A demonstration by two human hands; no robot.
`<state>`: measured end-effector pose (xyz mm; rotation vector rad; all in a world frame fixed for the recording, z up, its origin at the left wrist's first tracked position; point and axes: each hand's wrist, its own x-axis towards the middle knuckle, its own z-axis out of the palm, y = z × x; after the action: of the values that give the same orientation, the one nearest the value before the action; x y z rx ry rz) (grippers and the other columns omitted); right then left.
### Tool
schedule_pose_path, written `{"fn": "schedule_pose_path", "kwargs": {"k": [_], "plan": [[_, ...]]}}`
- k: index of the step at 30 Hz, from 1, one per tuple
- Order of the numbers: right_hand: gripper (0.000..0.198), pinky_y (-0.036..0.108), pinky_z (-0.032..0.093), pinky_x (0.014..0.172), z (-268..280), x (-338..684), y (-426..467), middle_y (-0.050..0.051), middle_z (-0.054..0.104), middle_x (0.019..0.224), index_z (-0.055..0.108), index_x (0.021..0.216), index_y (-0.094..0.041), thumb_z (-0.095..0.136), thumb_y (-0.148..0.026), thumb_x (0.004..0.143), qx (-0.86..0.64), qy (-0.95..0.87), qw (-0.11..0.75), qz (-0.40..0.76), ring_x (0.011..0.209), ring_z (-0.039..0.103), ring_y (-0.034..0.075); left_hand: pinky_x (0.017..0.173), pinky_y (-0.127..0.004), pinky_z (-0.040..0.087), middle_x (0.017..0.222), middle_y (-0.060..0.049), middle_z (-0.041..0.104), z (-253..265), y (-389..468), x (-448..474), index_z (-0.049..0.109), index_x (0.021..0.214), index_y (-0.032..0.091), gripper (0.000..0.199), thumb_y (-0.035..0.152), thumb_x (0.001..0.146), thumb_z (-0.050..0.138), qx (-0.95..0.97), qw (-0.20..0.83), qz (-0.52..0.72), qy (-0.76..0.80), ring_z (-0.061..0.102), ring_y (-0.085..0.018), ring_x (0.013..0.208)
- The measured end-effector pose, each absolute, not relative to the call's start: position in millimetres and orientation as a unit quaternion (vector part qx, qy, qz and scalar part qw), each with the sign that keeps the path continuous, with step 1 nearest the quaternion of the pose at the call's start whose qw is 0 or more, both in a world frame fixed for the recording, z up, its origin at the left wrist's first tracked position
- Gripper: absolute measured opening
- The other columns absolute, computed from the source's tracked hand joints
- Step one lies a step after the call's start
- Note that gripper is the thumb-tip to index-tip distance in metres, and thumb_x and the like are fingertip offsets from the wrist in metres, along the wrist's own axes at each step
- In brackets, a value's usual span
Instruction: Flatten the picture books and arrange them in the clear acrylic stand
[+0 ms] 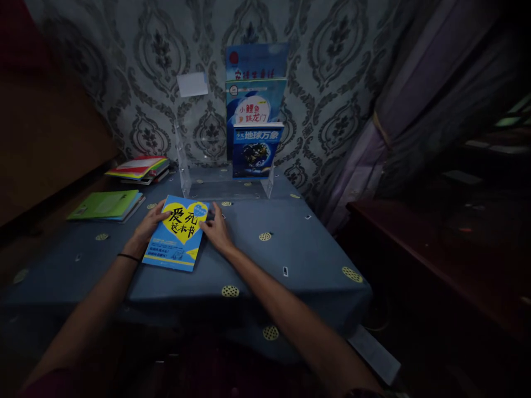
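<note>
Between my two hands is a blue book (172, 251) with a yellow heart and black lettering on its cover, tilted a little over the table. My left hand (150, 222) grips its left edge, thumb on the cover. On the upper right edge, my right hand (216, 226) holds it with the thumb in front; the other fingers are partly hidden. Beyond the book stands a clear acrylic rack (183, 160). Its right side bears a dark blue book with a globe (255, 157), a teal book (254, 102) behind that, and a taller blue book (257, 58) at the back.
A blue-grey cloth with yellow dotted shapes covers the table (307, 249). Left lie a green book on a small stack (105, 204) and a red-and-yellow pile (141, 167). A white card (192, 84) tops the rack's left side. A curtain (360, 143) hangs right, beside a dark red surface (435, 260).
</note>
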<state>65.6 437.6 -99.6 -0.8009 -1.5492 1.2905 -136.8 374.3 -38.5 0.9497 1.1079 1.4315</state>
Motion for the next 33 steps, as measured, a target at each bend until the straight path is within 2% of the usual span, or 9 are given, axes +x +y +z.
{"fn": "schedule_pose_path", "kwargs": {"k": [2, 4, 6, 10, 15, 19, 25, 29, 33], "plan": [[0.07, 0.042, 0.062, 0.08, -99, 65, 439, 0.011, 0.073, 0.116, 0.047, 0.144, -0.02, 0.072, -0.04, 0.08, -0.309, -0.616, 0.44, 0.576, 0.086, 0.073, 0.023, 0.081, -0.038, 0.065, 0.112, -0.011, 0.077, -40, 374, -136, 0.055, 0.135, 0.018, 0.072, 0.018, 0.068, 0.081, 0.394, 0.515, 0.611, 0.454, 0.076, -0.031, 0.096], [0.054, 0.037, 0.062, 0.07, -96, 66, 439, 0.005, 0.077, 0.091, 0.063, 0.122, -0.019, 0.071, -0.053, 0.08, -0.279, -0.604, 0.414, 0.621, 0.077, 0.074, 0.022, 0.084, -0.039, 0.064, 0.112, -0.01, 0.077, -41, 375, -133, 0.056, 0.132, 0.019, 0.067, 0.02, 0.07, 0.08, 0.392, 0.508, 0.629, 0.439, 0.076, -0.03, 0.097], [0.053, 0.033, 0.061, 0.065, -92, 69, 436, 0.004, 0.077, 0.082, 0.068, 0.105, -0.018, 0.073, -0.062, 0.076, -0.254, -0.591, 0.398, 0.654, 0.071, 0.073, 0.021, 0.085, -0.04, 0.064, 0.111, -0.009, 0.077, -41, 376, -129, 0.058, 0.13, 0.019, 0.062, 0.019, 0.071, 0.079, 0.382, 0.505, 0.644, 0.428, 0.076, -0.03, 0.098], [0.057, 0.03, 0.059, 0.063, -84, 75, 430, 0.003, 0.077, 0.083, 0.066, 0.101, -0.02, 0.079, -0.065, 0.067, -0.239, -0.565, 0.393, 0.685, 0.068, 0.072, 0.019, 0.087, -0.043, 0.063, 0.112, -0.007, 0.077, -42, 381, -120, 0.054, 0.136, 0.024, 0.068, 0.014, 0.073, 0.076, 0.331, 0.525, 0.65, 0.439, 0.076, -0.028, 0.096], [0.051, 0.026, 0.053, 0.058, -80, 86, 428, 0.001, 0.076, 0.081, 0.066, 0.103, -0.021, 0.079, -0.06, 0.072, -0.249, -0.56, 0.38, 0.693, 0.061, 0.067, 0.015, 0.084, -0.049, 0.064, 0.113, -0.008, 0.077, -46, 384, -118, 0.049, 0.141, 0.026, 0.073, 0.014, 0.074, 0.075, 0.262, 0.6, 0.631, 0.416, 0.077, -0.03, 0.093], [0.046, 0.021, 0.04, 0.047, -76, 92, 426, 0.001, 0.074, 0.075, 0.066, 0.106, -0.019, 0.077, -0.054, 0.078, -0.284, -0.571, 0.367, 0.677, 0.052, 0.058, 0.011, 0.082, -0.049, 0.065, 0.106, -0.013, 0.078, -49, 388, -120, 0.056, 0.129, 0.018, 0.061, 0.015, 0.073, 0.079, 0.243, 0.668, 0.575, 0.405, 0.077, -0.033, 0.09], [0.042, 0.019, 0.038, 0.043, -68, 92, 420, 0.002, 0.075, 0.083, 0.065, 0.11, -0.02, 0.077, -0.049, 0.081, -0.325, -0.571, 0.361, 0.662, 0.05, 0.055, 0.008, 0.076, -0.047, 0.066, 0.101, -0.011, 0.079, -50, 395, -117, 0.059, 0.115, 0.017, 0.058, 0.017, 0.064, 0.086, 0.252, 0.649, 0.575, 0.429, 0.078, -0.031, 0.083], [0.044, 0.02, 0.044, 0.047, -67, 92, 417, 0.004, 0.076, 0.091, 0.066, 0.112, -0.02, 0.075, -0.051, 0.083, -0.328, -0.566, 0.364, 0.663, 0.056, 0.062, 0.01, 0.076, -0.044, 0.066, 0.101, -0.011, 0.079, -50, 395, -115, 0.058, 0.115, 0.017, 0.063, 0.025, 0.061, 0.089, 0.277, 0.624, 0.576, 0.449, 0.077, -0.031, 0.083], [0.048, 0.029, 0.056, 0.061, -66, 90, 416, 0.006, 0.077, 0.096, 0.066, 0.114, -0.02, 0.077, -0.052, 0.081, -0.321, -0.542, 0.378, 0.679, 0.073, 0.072, 0.019, 0.076, -0.043, 0.066, 0.102, -0.01, 0.079, -52, 395, -119, 0.057, 0.118, 0.019, 0.062, 0.026, 0.065, 0.088, 0.273, 0.634, 0.568, 0.448, 0.077, -0.031, 0.084]]}}
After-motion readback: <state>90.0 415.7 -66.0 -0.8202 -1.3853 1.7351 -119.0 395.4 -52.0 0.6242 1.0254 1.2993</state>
